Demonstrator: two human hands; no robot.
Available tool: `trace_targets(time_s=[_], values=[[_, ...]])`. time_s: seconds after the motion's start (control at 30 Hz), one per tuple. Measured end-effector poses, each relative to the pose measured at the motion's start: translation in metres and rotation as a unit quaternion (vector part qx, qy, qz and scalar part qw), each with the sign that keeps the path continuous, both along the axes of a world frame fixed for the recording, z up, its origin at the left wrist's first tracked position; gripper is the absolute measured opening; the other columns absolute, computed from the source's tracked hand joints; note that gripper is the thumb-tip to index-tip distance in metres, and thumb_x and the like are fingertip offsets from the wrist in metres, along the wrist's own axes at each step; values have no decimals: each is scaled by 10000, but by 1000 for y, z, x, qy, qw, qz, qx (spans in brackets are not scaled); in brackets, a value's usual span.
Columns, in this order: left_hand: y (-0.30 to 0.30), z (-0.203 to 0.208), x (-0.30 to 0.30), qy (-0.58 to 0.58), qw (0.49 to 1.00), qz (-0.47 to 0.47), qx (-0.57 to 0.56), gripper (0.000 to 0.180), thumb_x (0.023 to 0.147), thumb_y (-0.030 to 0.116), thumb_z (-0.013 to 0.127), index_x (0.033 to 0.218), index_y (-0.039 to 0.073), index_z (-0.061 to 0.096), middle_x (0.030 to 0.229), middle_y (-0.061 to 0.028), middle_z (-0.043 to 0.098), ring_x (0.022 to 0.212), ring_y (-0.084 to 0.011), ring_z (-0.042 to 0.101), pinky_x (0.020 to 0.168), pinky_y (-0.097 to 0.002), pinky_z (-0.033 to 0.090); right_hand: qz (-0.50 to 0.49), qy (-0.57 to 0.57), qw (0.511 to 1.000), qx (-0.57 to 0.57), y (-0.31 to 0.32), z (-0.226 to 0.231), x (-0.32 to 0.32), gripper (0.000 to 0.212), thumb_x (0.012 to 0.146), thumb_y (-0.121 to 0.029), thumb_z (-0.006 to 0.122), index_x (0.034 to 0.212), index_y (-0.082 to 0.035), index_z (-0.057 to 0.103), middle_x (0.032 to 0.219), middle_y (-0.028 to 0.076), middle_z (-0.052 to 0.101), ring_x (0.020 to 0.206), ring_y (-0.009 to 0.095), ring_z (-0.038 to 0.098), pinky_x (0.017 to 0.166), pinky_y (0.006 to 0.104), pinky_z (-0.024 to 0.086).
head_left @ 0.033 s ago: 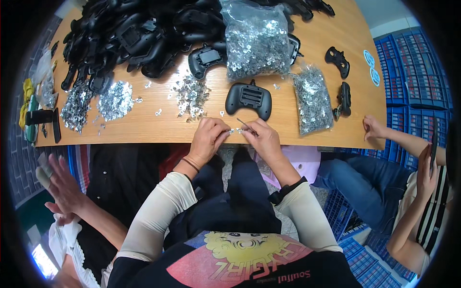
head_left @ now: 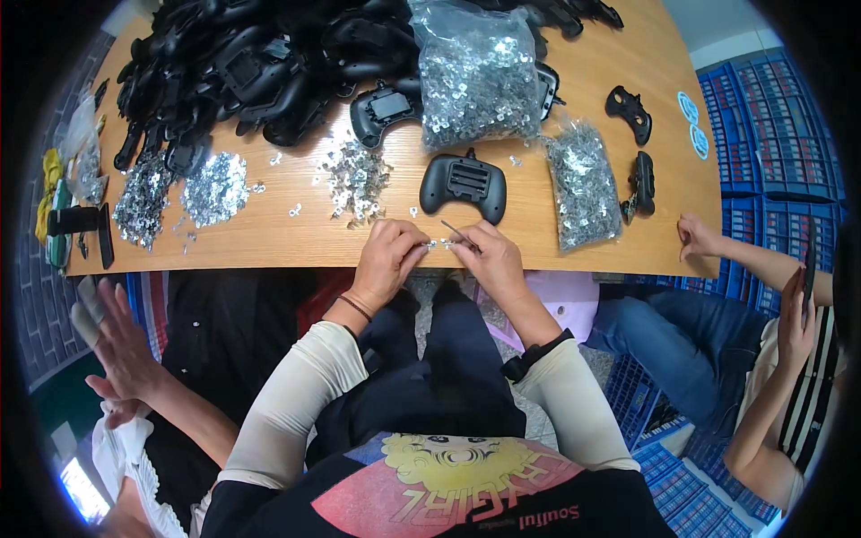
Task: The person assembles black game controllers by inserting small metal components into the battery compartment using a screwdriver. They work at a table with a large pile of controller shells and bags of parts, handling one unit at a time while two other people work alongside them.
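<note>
My left hand (head_left: 389, 257) is closed at the table's near edge, its thumb and forefinger pinching a small silver metal clip (head_left: 431, 244). Close beside it, my right hand (head_left: 491, 260) pinches a second small metal clip (head_left: 447, 243) and also holds a thin dark metal rod (head_left: 456, 231), whose exact kind I cannot make out. The two clips are a short gap apart. Just beyond my hands lies a black game controller (head_left: 464, 184), with its slotted battery bay facing up. A loose pile of metal clips (head_left: 357, 184) is spread to the left of it.
Black controllers (head_left: 260, 72) are heaped at the far left. Bags of metal clips (head_left: 480, 85) (head_left: 583, 188) stand beyond and to the right. More metal pieces (head_left: 215, 188) lie left. A person's hand (head_left: 126, 354) is raised at left; another person's hand (head_left: 702, 238) touches the table's right edge.
My hands have stayed in place with the clips. The raised hand of the person at the left has shifted slightly.
</note>
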State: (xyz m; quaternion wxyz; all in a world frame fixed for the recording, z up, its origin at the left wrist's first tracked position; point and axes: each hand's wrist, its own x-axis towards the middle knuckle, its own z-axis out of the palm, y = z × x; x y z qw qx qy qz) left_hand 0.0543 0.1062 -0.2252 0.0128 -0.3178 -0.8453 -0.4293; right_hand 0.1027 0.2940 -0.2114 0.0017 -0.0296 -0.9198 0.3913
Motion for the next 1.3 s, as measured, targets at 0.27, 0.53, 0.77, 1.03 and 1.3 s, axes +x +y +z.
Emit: trace_targets(time_s=[0.27, 0.53, 0.77, 1.03, 1.3], values=[[-14, 14, 11, -64, 996, 57, 32, 349, 752, 56, 628, 1088, 32, 538, 999, -118, 571, 953, -267, 515, 866, -338, 415, -28, 56, 990, -126, 12, 6, 9, 194, 797, -112, 601, 971, -27, 604, 791, 80, 576, 655, 166, 570, 578, 277, 457], [-35, 205, 37, -395, 615, -390, 560, 298, 857, 250, 543, 982, -20, 559, 943, -165, 585, 831, -285, 579, 880, -491, 378, 79, 53, 740, -665, 9, 199, 71, 136, 926, -139, 374, 896, -54, 476, 707, 70, 524, 543, 176, 494, 511, 341, 385], [-34, 311, 101, -453, 465, -486, 585, 415, 905, 275, 461, 643, -27, 571, 606, -126, 502, 660, -269, 591, 781, -618, 436, 368, 18, 475, -799, -7, 302, 112, 130, 896, -43, 401, 849, -14, 519, 594, 119, 505, 525, 222, 540, 869, 578, 359], [-36, 328, 142, -420, 483, -459, 616, 464, 937, 263, 370, 569, 15, 507, 544, -63, 404, 506, -218, 499, 840, -564, 427, 135, -108, 319, -932, 123, 262, 121, 167, 880, -118, 486, 994, 4, 470, 811, 127, 500, 711, 211, 521, 862, 447, 395], [-41, 258, 96, -347, 647, -450, 508, 329, 874, 285, 502, 796, -18, 605, 720, -114, 574, 630, -236, 570, 673, -379, 456, -117, -36, 737, -665, 79, 152, 99, 380, 838, -216, 610, 1136, -20, 479, 879, 68, 556, 748, 112, 532, 670, 211, 443]])
